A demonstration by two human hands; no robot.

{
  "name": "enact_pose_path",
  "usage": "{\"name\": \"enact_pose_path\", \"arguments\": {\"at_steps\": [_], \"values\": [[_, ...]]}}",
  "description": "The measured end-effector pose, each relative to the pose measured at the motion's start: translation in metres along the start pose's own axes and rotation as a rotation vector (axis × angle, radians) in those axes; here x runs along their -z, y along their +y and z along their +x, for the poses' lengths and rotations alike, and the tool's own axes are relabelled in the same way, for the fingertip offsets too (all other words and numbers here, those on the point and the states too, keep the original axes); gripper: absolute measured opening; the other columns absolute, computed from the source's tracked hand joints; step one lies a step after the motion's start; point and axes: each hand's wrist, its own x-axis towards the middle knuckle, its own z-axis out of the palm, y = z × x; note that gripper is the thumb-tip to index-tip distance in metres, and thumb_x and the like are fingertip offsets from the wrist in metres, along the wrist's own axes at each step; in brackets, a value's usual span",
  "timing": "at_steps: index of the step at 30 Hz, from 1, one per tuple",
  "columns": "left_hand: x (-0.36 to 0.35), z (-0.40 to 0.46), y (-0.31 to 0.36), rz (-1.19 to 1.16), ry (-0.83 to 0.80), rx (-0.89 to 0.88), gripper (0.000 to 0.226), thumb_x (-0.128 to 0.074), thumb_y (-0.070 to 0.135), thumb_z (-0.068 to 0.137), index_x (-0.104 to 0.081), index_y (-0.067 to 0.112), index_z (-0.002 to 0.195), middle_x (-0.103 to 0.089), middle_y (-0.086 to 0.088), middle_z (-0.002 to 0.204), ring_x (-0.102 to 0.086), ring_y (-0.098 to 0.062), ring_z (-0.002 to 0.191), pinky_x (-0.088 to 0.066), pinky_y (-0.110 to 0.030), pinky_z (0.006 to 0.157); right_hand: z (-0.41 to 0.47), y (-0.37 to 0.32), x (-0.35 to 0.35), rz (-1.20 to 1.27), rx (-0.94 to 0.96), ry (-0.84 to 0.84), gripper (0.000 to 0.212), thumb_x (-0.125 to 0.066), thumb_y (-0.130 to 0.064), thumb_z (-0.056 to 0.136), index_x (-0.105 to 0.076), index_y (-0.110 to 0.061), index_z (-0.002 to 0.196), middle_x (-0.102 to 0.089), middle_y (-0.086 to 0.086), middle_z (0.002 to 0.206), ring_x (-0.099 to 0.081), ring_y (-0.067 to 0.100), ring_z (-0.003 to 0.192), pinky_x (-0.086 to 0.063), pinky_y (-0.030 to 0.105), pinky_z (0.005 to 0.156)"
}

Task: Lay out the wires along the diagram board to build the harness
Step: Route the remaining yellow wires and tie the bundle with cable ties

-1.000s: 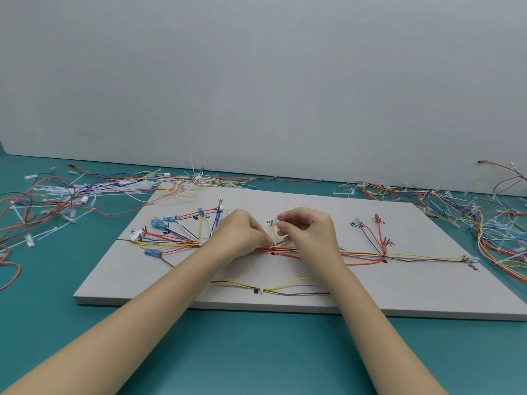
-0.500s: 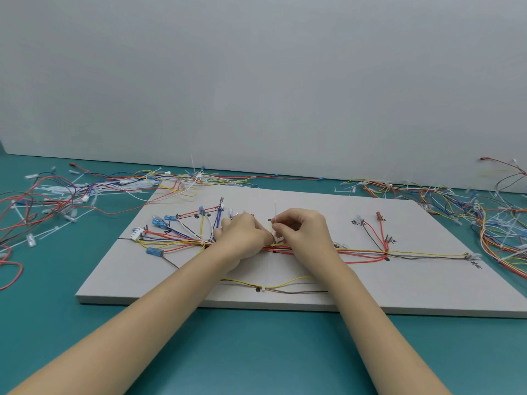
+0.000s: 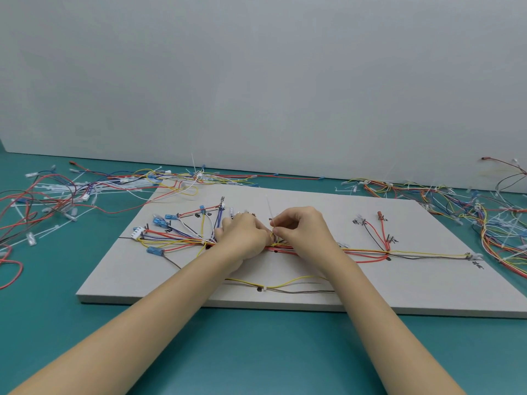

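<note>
Wires of red, yellow and brown insulation lie bundled along the trunk line of the pale grey diagram board, which sits on the teal worktop. I see my right hand pinching a thin white cable tie over the board's centre, and my left hand curled on the bundle beside it. These strands look light, limp and springy; I'd grip close to the tie.

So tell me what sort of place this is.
Probably a wire-harness assembly bench. A pale diagram board with marked routes lies on a teal table, coloured wires laid along it. Both hands, left and right, work a white cable tie at the trunk; loose wire piles flank it.
</note>
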Motion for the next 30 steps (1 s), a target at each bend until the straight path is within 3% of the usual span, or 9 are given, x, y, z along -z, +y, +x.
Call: {"name": "enact_pose_path", "arguments": {"at_steps": [3, 6, 9, 14, 19, 24, 27, 28, 30], "values": [[0.0, -0.001, -0.001, -0.019, -0.002, 0.003, 0.009, -0.065, 0.034, 0.086, -0.073, 0.032, 0.089, -0.056, 0.001, 0.12, -0.038, -0.027, 0.12, -0.026, -0.032, 0.093, -0.002, 0.0, 0.001, -0.002, -0.009, 0.01, 0.015, -0.071, 0.002, 0.076, -0.075, -0.012, 0.078, -0.074, 0.004, 0.08, -0.069, 0.017, 0.078, -0.055, 0.025, 0.074], [0.0, 0.0, -0.003, -0.067, -0.023, 0.026, 0.011, -0.068, 0.035, 0.084, -0.067, 0.035, 0.073, -0.058, -0.001, 0.122, -0.038, -0.027, 0.122, -0.025, -0.032, 0.09, -0.002, -0.004, 0.005, 0.163, -0.001, 0.08, 0.019, -0.071, 0.003, 0.078, -0.075, -0.015, 0.077, -0.074, -0.004, 0.079, -0.068, 0.006, 0.073, -0.054, 0.019, 0.071], [0.0, 0.002, -0.003, -0.08, -0.024, 0.041, 0.012, -0.07, 0.036, 0.083, -0.066, 0.036, 0.072, -0.058, -0.002, 0.123, -0.039, -0.027, 0.123, -0.025, -0.031, 0.088, 0.0, -0.007, 0.008, 0.141, 0.029, 0.048, 0.026, -0.073, 0.003, 0.077, -0.073, -0.022, 0.071, -0.073, -0.006, 0.074, -0.066, 0.003, 0.067, -0.053, 0.019, 0.068], [-0.001, 0.003, -0.004, -0.069, -0.013, 0.053, 0.002, -0.069, 0.039, 0.083, -0.068, 0.038, 0.083, -0.054, -0.005, 0.125, -0.037, -0.031, 0.122, -0.028, -0.033, 0.092, -0.002, -0.007, 0.006, -0.002, 0.091, -0.043, 0.018, -0.074, 0.005, 0.075, -0.077, -0.013, 0.074, -0.073, 0.001, 0.071, -0.069, 0.013, 0.068, -0.056, 0.025, 0.069], [-0.003, 0.007, -0.006, -0.076, -0.03, 0.044, 0.014, -0.069, 0.04, 0.083, -0.072, 0.035, 0.096, -0.053, -0.003, 0.128, -0.036, -0.03, 0.122, -0.029, -0.034, 0.096, 0.003, -0.012, 0.007, -0.17, 0.137, -0.134, 0.018, -0.068, 0.005, 0.077, -0.078, -0.009, 0.08, -0.074, 0.008, 0.074, -0.069, 0.022, 0.074, -0.056, 0.036, 0.074], [0.0, 0.01, -0.005, -0.047, -0.078, 0.055, 0.028, -0.071, 0.038, 0.081, -0.07, 0.026, 0.106, -0.053, -0.013, 0.134, -0.04, -0.03, 0.127, -0.033, -0.037, 0.104, 0.009, -0.019, 0.007, -0.276, 0.109, -0.232, 0.021, -0.064, 0.007, 0.075, -0.078, -0.009, 0.08, -0.073, 0.01, 0.078, -0.067, 0.026, 0.081, -0.054, 0.035, 0.076], [0.004, 0.01, -0.003, -0.107, -0.156, 0.024, 0.004, -0.073, 0.026, 0.081, -0.07, 0.024, 0.079, -0.051, -0.028, 0.134, -0.045, -0.039, 0.128, -0.038, -0.045, 0.108, 0.012, -0.022, 0.008, -0.296, 0.089, -0.266, 0.02, -0.064, 0.006, 0.074, -0.076, -0.01, 0.077, -0.073, 0.009, 0.078, -0.066, 0.024, 0.078, -0.054, 0.034, 0.073], [0.006, 0.011, -0.004, -0.117, -0.182, 0.018, 0.01, -0.073, 0.025, 0.081, -0.068, 0.027, 0.073, -0.053, -0.029, 0.131, -0.047, -0.041, 0.126, -0.039, -0.046, 0.108, 0.013, -0.023, 0.008, -0.307, 0.087, -0.269, 0.02, -0.064, 0.005, 0.074, -0.075, -0.011, 0.077, -0.072, 0.008, 0.077, -0.065, 0.023, 0.077, -0.054, 0.033, 0.072], [0.009, 0.012, -0.004, -0.103, -0.196, 0.011, 0.008, -0.075, 0.027, 0.08, -0.069, 0.029, 0.074, -0.059, -0.023, 0.124, -0.053, -0.036, 0.117, -0.044, -0.04, 0.103, 0.016, -0.025, 0.008, -0.329, 0.09, -0.265, 0.02, -0.064, 0.004, 0.075, -0.072, -0.015, 0.076, -0.07, 0.004, 0.073, -0.063, 0.02, 0.072, -0.053, 0.031, 0.068]]}}
